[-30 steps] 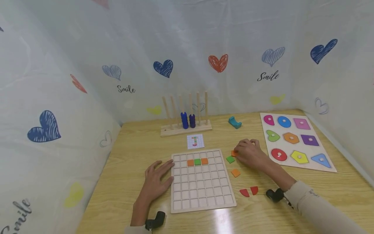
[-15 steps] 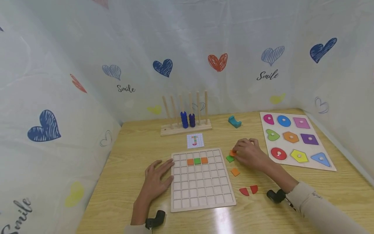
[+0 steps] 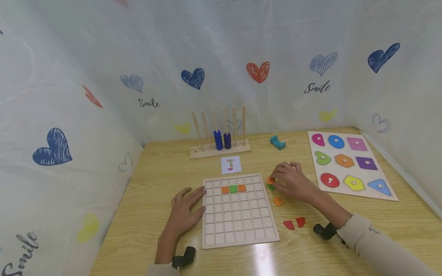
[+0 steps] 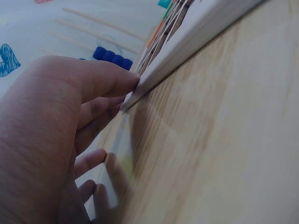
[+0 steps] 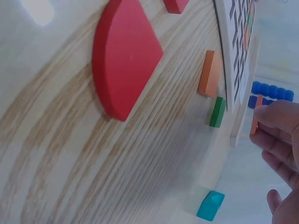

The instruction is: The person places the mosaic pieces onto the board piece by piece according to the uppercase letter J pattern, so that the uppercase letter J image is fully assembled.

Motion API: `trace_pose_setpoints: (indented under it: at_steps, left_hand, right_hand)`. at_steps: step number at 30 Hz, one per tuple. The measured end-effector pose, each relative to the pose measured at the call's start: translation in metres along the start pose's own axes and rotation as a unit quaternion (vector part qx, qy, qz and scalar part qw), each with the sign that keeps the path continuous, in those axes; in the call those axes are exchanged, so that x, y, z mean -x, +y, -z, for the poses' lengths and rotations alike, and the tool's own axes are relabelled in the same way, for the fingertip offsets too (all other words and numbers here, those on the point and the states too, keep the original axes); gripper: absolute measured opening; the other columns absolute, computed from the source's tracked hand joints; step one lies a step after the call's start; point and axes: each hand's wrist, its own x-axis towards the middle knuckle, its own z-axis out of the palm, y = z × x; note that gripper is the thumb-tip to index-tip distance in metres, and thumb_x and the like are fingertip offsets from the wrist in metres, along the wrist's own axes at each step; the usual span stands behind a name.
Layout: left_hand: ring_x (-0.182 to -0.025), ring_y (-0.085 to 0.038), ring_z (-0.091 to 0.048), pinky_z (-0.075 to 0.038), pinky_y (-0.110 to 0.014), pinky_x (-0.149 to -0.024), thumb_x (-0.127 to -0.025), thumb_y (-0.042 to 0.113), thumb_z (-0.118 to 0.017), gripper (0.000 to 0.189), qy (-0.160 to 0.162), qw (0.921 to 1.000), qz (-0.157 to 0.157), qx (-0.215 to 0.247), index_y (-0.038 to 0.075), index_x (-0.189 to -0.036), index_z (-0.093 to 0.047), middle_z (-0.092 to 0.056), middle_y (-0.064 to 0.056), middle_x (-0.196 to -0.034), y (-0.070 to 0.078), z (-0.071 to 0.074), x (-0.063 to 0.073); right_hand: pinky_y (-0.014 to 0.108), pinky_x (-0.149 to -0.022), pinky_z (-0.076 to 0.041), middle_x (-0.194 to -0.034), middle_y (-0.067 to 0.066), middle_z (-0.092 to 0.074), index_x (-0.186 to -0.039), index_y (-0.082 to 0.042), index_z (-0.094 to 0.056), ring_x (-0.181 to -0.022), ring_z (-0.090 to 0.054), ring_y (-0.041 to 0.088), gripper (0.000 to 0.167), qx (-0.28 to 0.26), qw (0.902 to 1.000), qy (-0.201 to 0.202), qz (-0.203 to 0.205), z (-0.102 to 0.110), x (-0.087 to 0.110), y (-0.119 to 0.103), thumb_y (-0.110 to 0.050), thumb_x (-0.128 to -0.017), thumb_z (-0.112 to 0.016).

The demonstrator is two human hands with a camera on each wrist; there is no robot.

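Note:
The left hand (image 3: 186, 211) rests at the left side of a wooden grid board (image 3: 238, 226). In the left wrist view its thumb and fingertips touch the board's edge, fingers fairly straight. The right hand (image 3: 293, 182) pinches an orange square tile (image 3: 270, 180) between thumb and fingers; the right wrist view has this tile (image 5: 254, 127) raised off the table. Below it lies a green tile (image 3: 271, 187), partly covered in the head view. Another orange tile (image 3: 278, 201) and two red quarter-circle pieces (image 3: 288, 225) lie nearer the person. One row of the board carries an orange, a green and an orange tile.
Behind the board lies a card (image 3: 231, 165) with a J-shaped coloured pattern. Farther back stand a wooden peg rack (image 3: 221, 152) with blue beads and a teal curved block (image 3: 277, 143). A shape puzzle board (image 3: 352, 165) occupies the right side.
The right hand has moved slightly left with the orange tile, lifting it above the green one toward the grid board. The left hand stays in place.

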Motion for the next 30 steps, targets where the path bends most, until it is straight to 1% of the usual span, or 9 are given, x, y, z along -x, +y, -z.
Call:
trace_pose_setpoints:
  at_steps: [4, 6, 13, 20, 30]
  left_hand:
    - [-0.139, -0.036, -0.034, -0.017, -0.063, -0.107, -0.091, 0.029, -0.065, 0.052, -0.005, 1.0, 0.003, 0.001, 0.021, -0.142, -0.059, -0.05, 0.006, -0.15, -0.001, 0.0, -0.001]
    - [-0.14, -0.036, -0.034, -0.017, -0.063, -0.107, -0.091, 0.029, -0.065, 0.052, -0.006, 1.0, 0.005, 0.0, 0.021, -0.142, -0.059, -0.05, 0.007, -0.15, -0.001, 0.0, -0.001]
    - [-0.139, -0.036, -0.035, -0.017, -0.063, -0.107, -0.091, 0.028, -0.066, 0.052, -0.002, 1.0, 0.003, 0.002, 0.02, -0.141, -0.06, -0.051, 0.006, -0.15, -0.001, 0.0, -0.001]
    - [-0.139, -0.036, -0.035, -0.017, -0.062, -0.107, -0.09, 0.027, -0.066, 0.051, -0.003, 1.0, 0.006, 0.005, 0.02, -0.141, -0.06, -0.05, 0.006, -0.15, -0.001, 0.0, 0.0]
    - [-0.139, -0.035, -0.034, -0.016, -0.062, -0.108, -0.09, 0.027, -0.067, 0.052, -0.004, 1.0, 0.006, 0.005, 0.02, -0.141, -0.059, -0.05, 0.006, -0.15, 0.0, 0.0, 0.0]
  right_hand:
    - [0.055, -0.086, -0.032, -0.094, 0.003, -0.07, -0.091, -0.008, -0.076, -0.101, -0.057, 0.028, 0.025, -0.006, 0.9997, 0.014, 0.016, -0.001, -0.003, -0.004, -0.006, -0.07, -0.09]
    - [0.054, -0.086, -0.033, -0.094, 0.003, -0.069, -0.092, -0.008, -0.076, -0.1, -0.057, 0.027, 0.025, -0.008, 0.9997, 0.014, 0.019, -0.002, -0.004, -0.006, -0.007, -0.07, -0.089]
    - [0.052, -0.088, -0.031, -0.097, 0.002, -0.069, -0.095, -0.008, -0.077, -0.104, -0.057, 0.026, 0.025, -0.026, 0.9996, -0.007, 0.011, -0.004, -0.008, -0.013, -0.013, -0.073, -0.089]
    - [0.053, -0.089, -0.032, -0.099, 0.002, -0.069, -0.097, -0.01, -0.077, -0.104, -0.057, 0.025, 0.025, -0.026, 0.9993, -0.024, 0.011, -0.005, -0.011, -0.021, -0.015, -0.076, -0.088]
    - [0.052, -0.087, -0.032, -0.096, 0.001, -0.069, -0.094, -0.01, -0.077, -0.102, -0.058, 0.025, 0.023, -0.023, 0.9987, 0.0, 0.046, -0.008, -0.014, -0.028, -0.008, -0.074, -0.087]
